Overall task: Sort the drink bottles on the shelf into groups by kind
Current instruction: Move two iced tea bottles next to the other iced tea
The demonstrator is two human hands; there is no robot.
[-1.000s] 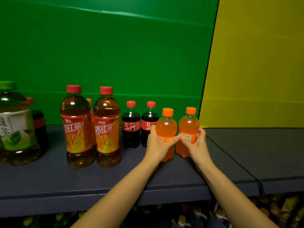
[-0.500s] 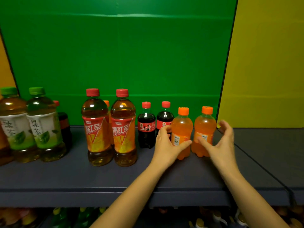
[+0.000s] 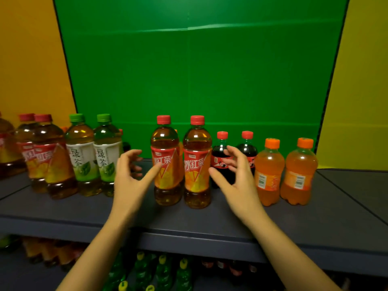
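Note:
Two red-capped iced tea bottles (image 3: 167, 162) (image 3: 197, 164) stand mid-shelf. My left hand (image 3: 130, 177) is open just left of them, thumb near the left bottle's label. My right hand (image 3: 237, 181) is open to their right, in front of two small cola bottles (image 3: 221, 162) (image 3: 248, 152). Two small orange soda bottles (image 3: 269, 173) (image 3: 300, 173) stand at the right. Further left stand two green tea bottles (image 3: 83, 156) (image 3: 107, 156) and more iced tea bottles (image 3: 48, 158). Neither hand holds anything.
The dark grey shelf (image 3: 189, 219) has bare surface to the right of the orange sodas. A green back panel rises behind the bottles, with yellow panels at both sides. Green and red bottles fill a lower shelf (image 3: 159, 269) beneath.
Both hands let go of the orange soda bottles and moved left, now flanking the two middle iced tea bottles. The view has swung left, showing more bottles there.

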